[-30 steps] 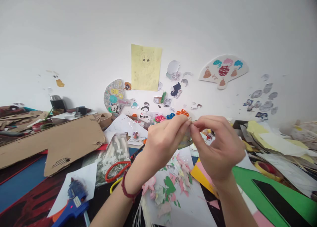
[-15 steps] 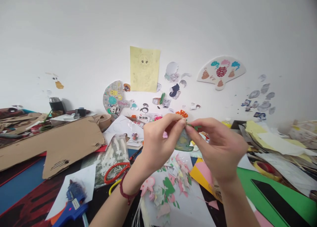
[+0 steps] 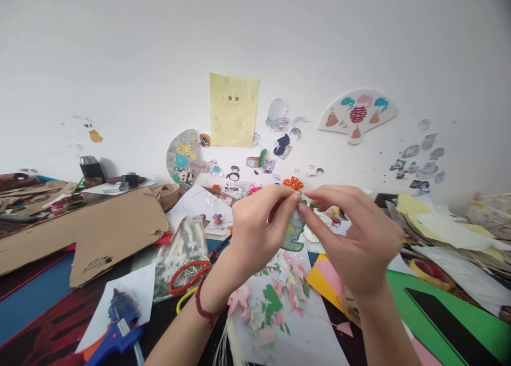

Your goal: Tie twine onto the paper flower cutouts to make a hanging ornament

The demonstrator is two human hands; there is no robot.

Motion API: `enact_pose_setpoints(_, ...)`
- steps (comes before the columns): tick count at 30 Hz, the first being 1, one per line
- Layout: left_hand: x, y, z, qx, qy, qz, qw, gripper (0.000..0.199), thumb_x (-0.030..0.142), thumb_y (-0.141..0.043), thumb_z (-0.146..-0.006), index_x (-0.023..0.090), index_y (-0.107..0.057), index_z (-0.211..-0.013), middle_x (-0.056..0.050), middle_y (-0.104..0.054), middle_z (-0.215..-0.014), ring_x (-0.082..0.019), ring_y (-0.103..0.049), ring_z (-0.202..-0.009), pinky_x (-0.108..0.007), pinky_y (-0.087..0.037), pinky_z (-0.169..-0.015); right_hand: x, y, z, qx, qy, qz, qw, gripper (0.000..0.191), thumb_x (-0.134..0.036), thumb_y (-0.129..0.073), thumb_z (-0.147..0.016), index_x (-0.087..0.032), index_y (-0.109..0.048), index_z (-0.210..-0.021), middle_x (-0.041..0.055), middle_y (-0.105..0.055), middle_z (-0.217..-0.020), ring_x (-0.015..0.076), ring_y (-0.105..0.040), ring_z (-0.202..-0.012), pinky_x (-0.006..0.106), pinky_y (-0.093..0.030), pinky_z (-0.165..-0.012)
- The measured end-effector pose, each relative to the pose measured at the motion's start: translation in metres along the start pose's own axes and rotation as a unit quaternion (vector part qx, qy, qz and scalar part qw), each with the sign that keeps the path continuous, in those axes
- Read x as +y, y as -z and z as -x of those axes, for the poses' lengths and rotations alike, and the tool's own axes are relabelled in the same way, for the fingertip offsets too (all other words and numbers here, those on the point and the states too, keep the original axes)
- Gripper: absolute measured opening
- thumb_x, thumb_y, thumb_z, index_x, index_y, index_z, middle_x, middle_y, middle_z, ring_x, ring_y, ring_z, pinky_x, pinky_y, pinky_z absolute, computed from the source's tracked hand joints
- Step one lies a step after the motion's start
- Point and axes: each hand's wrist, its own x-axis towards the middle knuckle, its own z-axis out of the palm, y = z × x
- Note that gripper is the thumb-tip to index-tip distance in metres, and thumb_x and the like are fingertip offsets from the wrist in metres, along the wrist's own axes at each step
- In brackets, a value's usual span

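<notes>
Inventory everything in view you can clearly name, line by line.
Green-edged piece: one, grey-green, at the fingertips
Drawing sheet: one, yellow, centre wall
Fan shapes: two, white and grey, wall
Small cutouts: many, mixed, wall
Cardboard pieces: several, brown, left
Glue gun: one, blue, front left
Flask: one, dark, back left
Plastic bag: one, clear, left of centre
Paper scraps: many, pink and green, front centre
Large sheet: one, green, right
Left hand: one, bare, centre
Right hand: one, bare, beside it

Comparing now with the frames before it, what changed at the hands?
The green-edged piece shows more than a second ago and has turned slightly. On the right hand, index finger and thumb have parted a little; whether they still grip it is unclear. The left hand keeps its pinch. The glue gun, cardboard and paper scraps stayed put.
</notes>
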Motion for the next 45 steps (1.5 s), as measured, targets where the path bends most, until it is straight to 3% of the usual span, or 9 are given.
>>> enact_pose_setpoints(3, -0.001, 0.002, 0.0, -0.011, -0.031, -0.023, 0.999, 0.008, 0.015, -0.059, -0.092, 0.015, -0.064, -0.086, 0.0, -0.07, -0.073, -0.008, -0.06, -0.06, -0.019, -0.05, -0.06, -0.001, 0.004, -0.002, -0.011, 0.034, 0.019, 0.999, 0.025, -0.003, -0.073, -0.076, -0.019, -0.07, -0.094, 0.0035, -0.073, -0.088, 0.0162, -0.067, -0.078, 0.032, -0.057, -0.071)
enact_pose_setpoints(8, -0.002, 0.003, 0.001, -0.029, -0.075, -0.04, 0.996, 0.01, 0.01, -0.056, -0.092, 0.013, -0.064, -0.088, -0.002, -0.071, -0.077, -0.008, -0.063, -0.064, -0.018, -0.05, -0.063, -0.004, 0.004, -0.003, -0.026, -0.033, -0.037, 0.998, 0.019, -0.006, -0.072, -0.078, -0.021, -0.07, -0.09, 0.0019, -0.071, -0.084, 0.0149, -0.064, -0.072, 0.031, -0.054, -0.064)
enact_pose_setpoints(17, 0.0, 0.0, 0.002, -0.041, -0.068, -0.041, 0.996, 0.011, 0.014, -0.054, -0.093, 0.016, -0.063, -0.087, -0.001, -0.072, -0.076, -0.009, -0.063, -0.062, -0.02, -0.05, -0.06, -0.004, 0.012, -0.006, -0.031, -0.035, -0.026, 0.999, 0.014, -0.007, -0.07, -0.081, -0.021, -0.067, -0.081, -0.0007, -0.069, -0.073, 0.0138, -0.062, -0.065, 0.029, -0.05, -0.059)
enact_pose_setpoints(29, 0.001, 0.002, 0.001, -0.055, -0.063, -0.007, 0.996, 0.009, 0.015, -0.058, -0.092, 0.017, -0.063, -0.084, 0.001, -0.07, -0.07, -0.007, -0.06, -0.056, -0.018, -0.047, -0.056, 0.003, 0.016, -0.005, -0.114, -0.189, -0.175, 0.959, 0.007, -0.016, -0.066, -0.087, -0.021, -0.068, -0.082, -0.0016, -0.065, -0.077, 0.0107, -0.061, -0.068, 0.022, -0.051, -0.057)
enact_pose_setpoints(34, 0.003, 0.001, 0.001, -0.04, -0.054, 0.008, 0.998, 0.011, 0.016, -0.057, -0.092, 0.017, -0.063, -0.083, 0.001, -0.07, -0.07, -0.007, -0.06, -0.056, -0.018, -0.046, -0.054, 0.0, 0.013, -0.004, -0.078, -0.207, -0.178, 0.959, 0.007, -0.016, -0.069, -0.085, -0.022, -0.07, -0.083, -0.0013, -0.067, -0.077, 0.0117, -0.063, -0.069, 0.024, -0.054, -0.061)
enact_pose_setpoints(37, 0.003, 0.002, 0.001, -0.034, -0.034, 0.004, 0.999, 0.011, 0.017, -0.058, -0.092, 0.017, -0.063, -0.082, 0.001, -0.069, -0.069, -0.007, -0.058, -0.054, -0.019, -0.045, -0.053, 0.0, 0.012, -0.003, -0.007, -0.163, -0.127, 0.979, 0.012, -0.012, -0.069, -0.084, -0.024, -0.071, -0.088, -0.0002, -0.069, -0.081, 0.014, -0.065, -0.073, 0.028, -0.054, -0.064)
enact_pose_setpoints(40, 0.003, 0.004, 0.0, -0.028, -0.024, -0.001, 0.999, 0.013, 0.018, -0.058, -0.092, 0.017, -0.063, -0.081, 0.002, -0.066, -0.065, -0.007, -0.056, -0.052, -0.02, -0.043, -0.051, 0.003, 0.015, -0.002, 0.046, 0.0, 0.005, 0.999, 0.026, -0.004, -0.073, -0.077, -0.025, -0.071, -0.092, 0.0, -0.07, -0.082, 0.0157, -0.065, -0.073, 0.03, -0.053, -0.064)
enact_pose_setpoints(42, 0.003, 0.005, 0.0, -0.024, -0.027, -0.004, 0.999, 0.013, 0.018, -0.058, -0.092, 0.017, -0.063, -0.08, 0.002, -0.065, -0.064, -0.006, -0.054, -0.051, -0.02, -0.042, -0.05, 0.005, 0.018, -0.002, 0.034, 0.095, 0.06, 0.993, 0.034, 0.0, -0.077, -0.071, -0.024, -0.071, -0.095, 0.0005, -0.071, -0.081, 0.0164, -0.064, -0.071, 0.031, -0.053, -0.063)
enact_pose_setpoints(45, 0.002, 0.006, -0.001, -0.025, -0.033, -0.008, 0.999, 0.013, 0.017, -0.058, -0.092, 0.016, -0.062, -0.08, 0.002, -0.065, -0.064, -0.006, -0.055, -0.052, -0.019, -0.043, -0.051, 0.005, 0.019, -0.003, 0.0, 0.133, 0.071, 0.989, 0.035, -0.001, -0.077, -0.07, -0.022, -0.07, -0.097, 0.002, -0.071, -0.08, 0.0174, -0.064, -0.068, 0.033, -0.052, -0.061)
